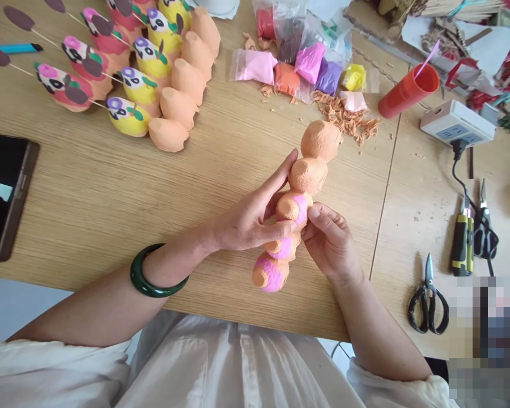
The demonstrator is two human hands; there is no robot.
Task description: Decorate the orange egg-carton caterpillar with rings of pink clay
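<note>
Orange cup strip: held up over the near part of the wooden counter, in the middle of the head view, slanting away from the body; five cups long, top two plain.
Pink patches: spread over the sides of the lower three cups of the orange cup strip [289, 209].
Left hand [253, 221]: half closed around the strip, thumb across the lower cups, fingers reaching up along the left side.
Right hand [334, 241]: fingers curled in, thumb and fingertips closed on the strip's right edge near the middle cup; cannot tell whether any clay sits between.
Green bracelet [137, 276]: around the left forearm.
Counter [225, 147]: wood-grained, crossed by a seam on the right.
Plain orange row [170, 135]: at upper left, just beside yellow figures [130, 118] with black marks and purple rings.
Red-pink figures [74, 93]: beyond the yellow, near thin sticks with dark oval ends [20, 18].
Clay packets [255, 67]: bunched beyond the strip, in pink, red, purple and yellow.
Orange shreds [348, 119]: scattered between packets and strip.
Red cup [402, 93]: right of the packets, near a white power strip [442, 120].
Scissors [429, 292]: at right, well apart from the right hand.
Dark phone [12, 226]: at far left.
</note>
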